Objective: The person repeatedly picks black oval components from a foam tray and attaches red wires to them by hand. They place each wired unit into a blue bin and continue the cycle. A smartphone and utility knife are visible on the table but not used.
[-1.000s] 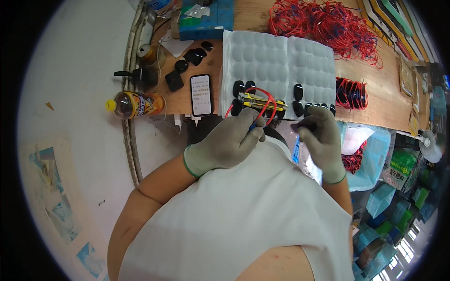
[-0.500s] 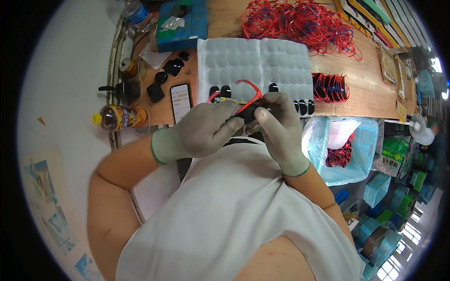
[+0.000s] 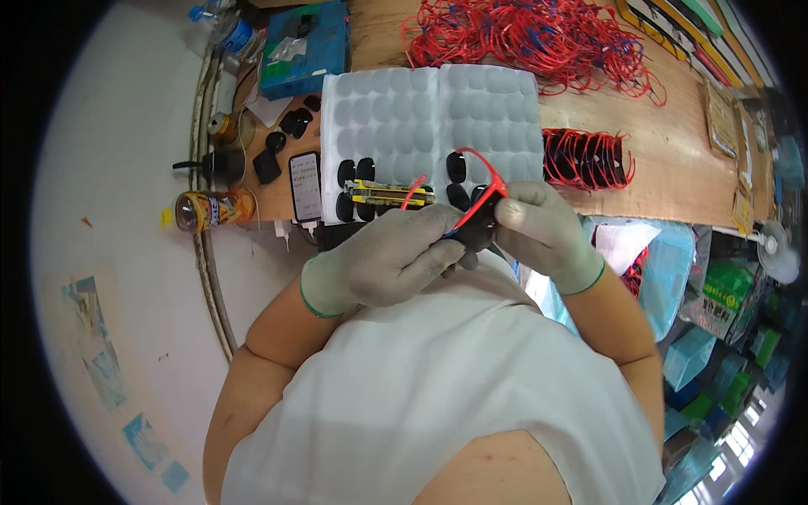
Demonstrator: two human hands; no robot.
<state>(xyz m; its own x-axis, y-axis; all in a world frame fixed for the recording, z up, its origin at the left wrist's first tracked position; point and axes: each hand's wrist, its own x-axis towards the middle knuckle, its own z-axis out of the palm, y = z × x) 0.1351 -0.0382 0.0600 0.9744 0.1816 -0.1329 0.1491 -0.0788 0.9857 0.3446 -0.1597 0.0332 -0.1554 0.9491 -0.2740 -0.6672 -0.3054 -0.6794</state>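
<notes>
**Red glasses frame between both grips, dark lens side in view**

Versus half a second ago: both hands sit farther right along the grey moulded tray [image 3: 383,109]. The yellow tool [image 3: 387,194], mostly covered then, now lies bare just beyond the left grip [image 3: 396,257]. The frame's outer corner, overlapped by fingers before, now shows.

Left grip: gloved, closed, thumb and fingers pinching the middle of the red glasses frame [image 3: 498,187]; a little blue shows at the pinch. Right grip [image 3: 549,234]: gloved, nearly closed, thumb on the outer corner of the same frame; other fingertips hidden behind it.

Frame: held between the two grips, at the tray's near edge. Glossy red, tilted; one temple curves up and away beyond the right grip, the other pokes up behind the left. A dark lens [image 3: 480,229] shows beneath the red rim; whether fully seated, cannot tell.

Loose dark lenses [image 3: 346,174] lie on the tray, beyond the left grip. Past the right grip, a row of red frames [image 3: 585,160] stands on the desk [image 3: 673,160].
</notes>
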